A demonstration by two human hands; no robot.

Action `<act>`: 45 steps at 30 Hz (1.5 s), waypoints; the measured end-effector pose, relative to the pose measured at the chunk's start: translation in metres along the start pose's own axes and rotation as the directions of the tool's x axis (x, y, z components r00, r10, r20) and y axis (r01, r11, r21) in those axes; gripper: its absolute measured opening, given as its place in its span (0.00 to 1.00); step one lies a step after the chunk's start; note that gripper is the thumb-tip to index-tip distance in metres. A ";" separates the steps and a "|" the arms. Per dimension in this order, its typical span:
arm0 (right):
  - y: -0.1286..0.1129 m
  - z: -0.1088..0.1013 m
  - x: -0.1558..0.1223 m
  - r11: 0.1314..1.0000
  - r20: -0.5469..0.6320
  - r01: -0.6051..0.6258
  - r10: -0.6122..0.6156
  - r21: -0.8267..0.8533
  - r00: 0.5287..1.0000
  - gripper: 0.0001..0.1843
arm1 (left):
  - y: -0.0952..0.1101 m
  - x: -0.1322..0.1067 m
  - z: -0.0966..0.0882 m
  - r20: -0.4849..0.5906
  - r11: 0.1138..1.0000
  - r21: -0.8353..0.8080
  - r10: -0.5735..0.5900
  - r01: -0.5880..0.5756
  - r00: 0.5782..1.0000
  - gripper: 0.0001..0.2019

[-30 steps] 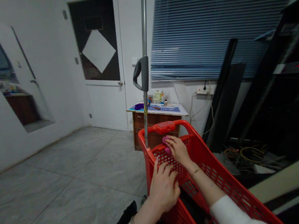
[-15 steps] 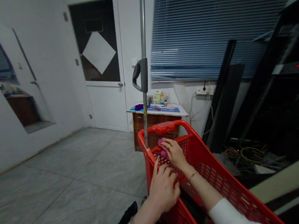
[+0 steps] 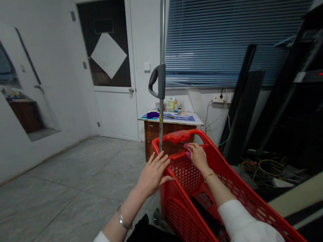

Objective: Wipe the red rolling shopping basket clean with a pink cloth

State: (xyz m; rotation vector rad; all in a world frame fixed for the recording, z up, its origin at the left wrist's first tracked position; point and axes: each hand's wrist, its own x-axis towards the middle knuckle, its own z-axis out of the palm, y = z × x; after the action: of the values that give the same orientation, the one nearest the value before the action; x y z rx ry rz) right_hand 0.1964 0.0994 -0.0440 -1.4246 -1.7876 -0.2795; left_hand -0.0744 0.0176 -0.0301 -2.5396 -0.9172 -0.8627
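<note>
A red plastic shopping cart (image 3: 182, 212) with a slotted basket stands in front of me. My right hand (image 3: 198, 157) is closed on a pink cloth (image 3: 187, 150), which it presses against the inner rim at the cart's handle end. My left hand (image 3: 153, 173) lies with fingers outstretched at the cart's left rim, near the foot of a metal pole (image 3: 162, 35). Whether its palm touches the rim I cannot tell. The pole rises from the cart's corner and carries a grey grip (image 3: 161, 81). Part of the cloth is hidden by my fingers.
Behind the cart is a small wooden cabinet (image 3: 150, 133) with bottles and a purple cloth (image 3: 152, 115) on top. Dark panels (image 3: 245, 114) lean by the window at right, above tangled cables (image 3: 268, 166). Grey floor (image 3: 73, 206) stretches left toward a white door (image 3: 116, 115).
My right hand has moved the cloth right and slightly up along the rim. My left hand has shifted left and up toward the pole's foot, and the pole now leans a little right.
</note>
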 end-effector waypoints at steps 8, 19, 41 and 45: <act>-0.085 -0.028 -0.020 0.984 0.109 -0.142 0.130 0.105 0.985 0.18 | -0.015 -0.013 0.011 0.082 0.996 0.085 0.004 -0.010 0.997 0.41; -0.155 -0.057 -0.150 0.897 0.078 -0.087 0.133 -0.434 0.988 0.26 | 0.006 -0.014 0.010 0.057 0.988 0.116 -0.114 0.107 0.992 0.34; -0.099 -0.137 -0.265 0.804 -0.035 -0.113 0.114 -0.584 0.993 0.26 | 0.055 -0.018 -0.002 -0.066 0.976 0.083 -0.194 0.199 0.979 0.24; -0.070 -0.151 -0.267 0.813 -0.047 -0.112 0.104 -0.571 0.994 0.24 | 0.070 -0.007 -0.002 -0.085 0.991 0.044 -0.120 0.124 0.989 0.21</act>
State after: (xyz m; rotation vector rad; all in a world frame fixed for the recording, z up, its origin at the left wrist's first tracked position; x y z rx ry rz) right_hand 0.2103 -0.2077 -0.1132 -1.9258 -1.6710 -0.8240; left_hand -0.0339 -0.0390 -0.0385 -2.4084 -1.0633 -0.9603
